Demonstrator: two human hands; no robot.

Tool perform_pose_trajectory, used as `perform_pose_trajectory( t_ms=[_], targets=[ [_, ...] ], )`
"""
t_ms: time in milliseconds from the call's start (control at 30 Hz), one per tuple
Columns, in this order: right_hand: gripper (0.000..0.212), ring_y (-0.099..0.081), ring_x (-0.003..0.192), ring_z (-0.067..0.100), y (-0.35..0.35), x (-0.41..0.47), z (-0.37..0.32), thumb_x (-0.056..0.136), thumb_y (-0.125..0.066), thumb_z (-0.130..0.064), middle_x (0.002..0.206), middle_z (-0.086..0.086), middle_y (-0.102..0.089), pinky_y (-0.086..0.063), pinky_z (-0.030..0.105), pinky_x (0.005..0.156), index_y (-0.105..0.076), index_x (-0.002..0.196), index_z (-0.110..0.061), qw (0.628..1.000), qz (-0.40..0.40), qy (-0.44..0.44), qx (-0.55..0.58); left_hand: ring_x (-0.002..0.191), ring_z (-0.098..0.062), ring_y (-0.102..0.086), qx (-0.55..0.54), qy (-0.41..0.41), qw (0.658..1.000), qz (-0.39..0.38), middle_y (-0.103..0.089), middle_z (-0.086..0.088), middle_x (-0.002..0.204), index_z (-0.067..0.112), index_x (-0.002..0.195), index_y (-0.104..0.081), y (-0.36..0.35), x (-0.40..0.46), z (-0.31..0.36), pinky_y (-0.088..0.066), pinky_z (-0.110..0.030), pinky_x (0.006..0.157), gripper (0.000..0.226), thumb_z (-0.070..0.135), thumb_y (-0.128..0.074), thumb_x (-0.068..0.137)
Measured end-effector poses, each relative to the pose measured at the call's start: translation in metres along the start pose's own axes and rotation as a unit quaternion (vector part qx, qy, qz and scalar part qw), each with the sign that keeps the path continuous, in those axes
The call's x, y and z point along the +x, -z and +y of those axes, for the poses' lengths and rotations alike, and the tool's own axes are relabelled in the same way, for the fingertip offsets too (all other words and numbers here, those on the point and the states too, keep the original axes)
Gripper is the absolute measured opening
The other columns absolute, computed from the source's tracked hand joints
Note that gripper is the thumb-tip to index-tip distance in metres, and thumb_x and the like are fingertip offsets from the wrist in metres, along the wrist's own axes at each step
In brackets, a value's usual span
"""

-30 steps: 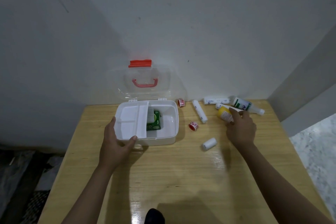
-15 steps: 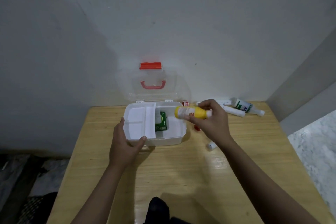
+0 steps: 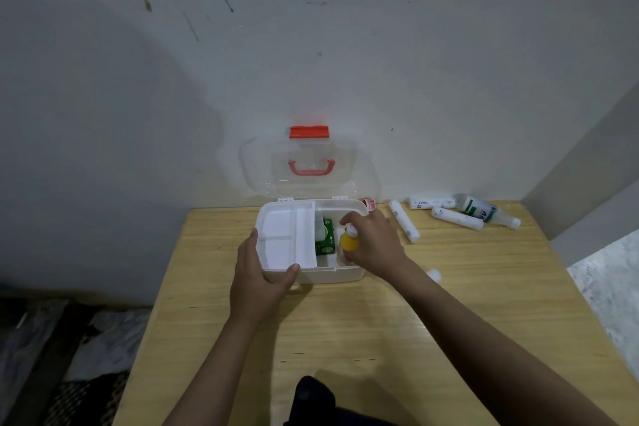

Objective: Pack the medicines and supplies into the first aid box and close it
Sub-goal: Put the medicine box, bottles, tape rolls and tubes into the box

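The white first aid box [image 3: 349, 276] stands open on the wooden table, its clear lid [image 3: 307, 166] with red handle and red latch leaning back on the wall. A white divider tray [image 3: 283, 239] covers its left half; a green carton [image 3: 326, 238] lies in the right half. My left hand [image 3: 257, 278] grips the box's front left corner. My right hand [image 3: 375, 247] holds a yellow bottle [image 3: 348, 243] upright inside the right half. Right of the box lie white rolls [image 3: 404, 225] [image 3: 456, 218] [image 3: 430, 201], a green-labelled bottle [image 3: 484, 211], a red tape roll [image 3: 369, 203] and a small white roll [image 3: 434, 275].
The table [image 3: 345, 339] sits in a corner, with a wall behind it and another along its right edge. Clutter lies on the floor to the left. A dark object [image 3: 313, 398] shows at the near table edge.
My right hand picked the yellow bottle up from the table's right side, carried it left over the box and lowered it into the right half. My left hand stayed on the box.
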State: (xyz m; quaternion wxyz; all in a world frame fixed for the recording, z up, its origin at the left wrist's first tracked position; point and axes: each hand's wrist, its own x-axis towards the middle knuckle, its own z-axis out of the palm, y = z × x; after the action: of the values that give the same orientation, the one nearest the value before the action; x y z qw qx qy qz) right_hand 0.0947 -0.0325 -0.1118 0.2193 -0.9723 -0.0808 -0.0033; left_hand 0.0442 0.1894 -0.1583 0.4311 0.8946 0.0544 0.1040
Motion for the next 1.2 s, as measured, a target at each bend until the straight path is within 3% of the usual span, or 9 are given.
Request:
perform_pose_trajectory(
  t_ms=[233, 400, 467, 567, 733, 900, 1000, 1100, 1200],
  targets=[
    [0.062, -0.054, 0.109, 0.019, 0.006, -0.006, 0.012, 0.067, -0.08, -0.027, 0.117, -0.002, -0.064, -0.044, 0.042, 0.09, -0.056, 0.124, -0.027, 0.994, -0.005, 0.011, 0.105, 0.122, -0.007, -0.033, -0.001, -0.001, 1.0, 0.008, -0.035, 0.002, 0.143, 0.021, 0.145, -0.024, -0.002, 0.0, -0.001, -0.043, -0.03, 0.086, 0.094, 0.039, -0.079, 0.071],
    [0.027, -0.06, 0.088, 0.002, 0.016, -0.024, 0.037, 0.078, -0.074, -0.031, 0.095, -0.012, -0.067, -0.046, 0.012, 0.078, -0.068, 0.102, -0.018, 0.955, 0.152, -0.022, 0.253, 0.121, -0.009, -0.035, 0.0, -0.001, 1.0, 0.01, -0.036, 0.001, 0.141, 0.021, 0.145, -0.024, -0.003, 0.001, -0.004, -0.045, -0.031, 0.083, 0.094, 0.036, -0.079, 0.071],
    [0.023, -0.061, 0.087, 0.008, 0.013, -0.023, 0.059, 0.082, -0.07, -0.03, 0.093, -0.007, -0.067, -0.048, 0.02, 0.078, -0.068, 0.1, -0.016, 0.95, 0.197, -0.085, 0.226, 0.121, -0.008, -0.034, -0.004, -0.002, 1.0, 0.011, -0.036, 0.001, 0.141, 0.021, 0.145, -0.024, -0.004, 0.001, -0.004, -0.044, -0.031, 0.083, 0.093, 0.035, -0.079, 0.071],
    [0.029, -0.059, 0.099, 0.027, 0.006, -0.015, 0.105, 0.081, -0.067, -0.026, 0.107, 0.009, -0.068, -0.047, 0.04, 0.083, -0.066, 0.107, -0.013, 0.96, 0.203, -0.181, 0.069, 0.12, -0.007, -0.033, -0.006, -0.003, 1.0, 0.008, -0.035, 0.002, 0.141, 0.021, 0.145, -0.024, -0.004, 0.001, -0.004, -0.044, -0.031, 0.083, 0.095, 0.04, -0.079, 0.07],
    [0.049, -0.05, 0.111, 0.042, 0.012, -0.004, 0.157, 0.073, -0.054, 0.009, 0.122, 0.023, -0.058, -0.045, 0.051, 0.089, -0.058, 0.12, -0.005, 0.949, 0.163, -0.267, -0.041, 0.123, -0.007, -0.033, -0.009, -0.002, 1.0, 0.008, -0.035, 0.002, 0.142, 0.02, 0.145, -0.025, -0.003, 0.001, -0.002, -0.043, -0.032, 0.087, 0.096, 0.048, -0.073, 0.067],
    [0.042, -0.051, 0.111, 0.038, 0.01, -0.001, 0.177, 0.073, -0.055, 0.006, 0.114, 0.016, -0.062, -0.035, 0.05, 0.098, -0.06, 0.111, -0.01, 0.934, 0.129, -0.306, -0.131, 0.121, -0.007, -0.033, -0.007, 0.001, 1.0, 0.011, -0.035, 0.002, 0.141, 0.019, 0.144, -0.025, -0.004, 0.001, -0.002, -0.043, -0.03, 0.083, 0.096, 0.047, -0.073, 0.066],
    [0.038, -0.059, 0.098, 0.039, 0.009, 0.001, 0.18, 0.07, -0.058, 0.006, 0.104, 0.017, -0.065, -0.043, 0.046, 0.087, -0.064, 0.105, -0.008, 0.942, 0.14, -0.273, -0.134, 0.121, -0.007, -0.033, -0.008, 0.003, 1.0, 0.009, -0.035, 0.002, 0.141, 0.02, 0.144, -0.025, -0.005, 0.001, -0.002, -0.042, -0.03, 0.083, 0.096, 0.048, -0.071, 0.065],
    [0.024, -0.062, 0.08, 0.034, 0.009, 0.003, 0.177, 0.073, -0.061, -0.002, 0.089, 0.013, -0.069, -0.051, 0.039, 0.067, -0.067, 0.095, -0.01, 0.959, 0.147, -0.23, -0.077, 0.122, -0.008, -0.034, -0.013, 0.004, 1.0, 0.01, -0.035, 0.003, 0.141, 0.021, 0.144, -0.025, -0.004, 0.001, -0.002, -0.043, -0.031, 0.084, 0.097, 0.052, -0.07, 0.064],
    [0.013, -0.059, 0.08, 0.024, 0.002, 0.002, 0.166, 0.081, -0.066, -0.012, 0.09, 0.008, -0.069, -0.044, 0.031, 0.067, -0.067, 0.094, -0.01, 0.969, 0.15, -0.189, 0.049, 0.123, -0.009, -0.035, -0.017, 0.006, 1.0, 0.011, -0.035, 0.003, 0.141, 0.021, 0.144, -0.025, -0.005, 0.001, -0.002, -0.044, -0.032, 0.086, 0.096, 0.05, -0.07, 0.065]
  ],
)
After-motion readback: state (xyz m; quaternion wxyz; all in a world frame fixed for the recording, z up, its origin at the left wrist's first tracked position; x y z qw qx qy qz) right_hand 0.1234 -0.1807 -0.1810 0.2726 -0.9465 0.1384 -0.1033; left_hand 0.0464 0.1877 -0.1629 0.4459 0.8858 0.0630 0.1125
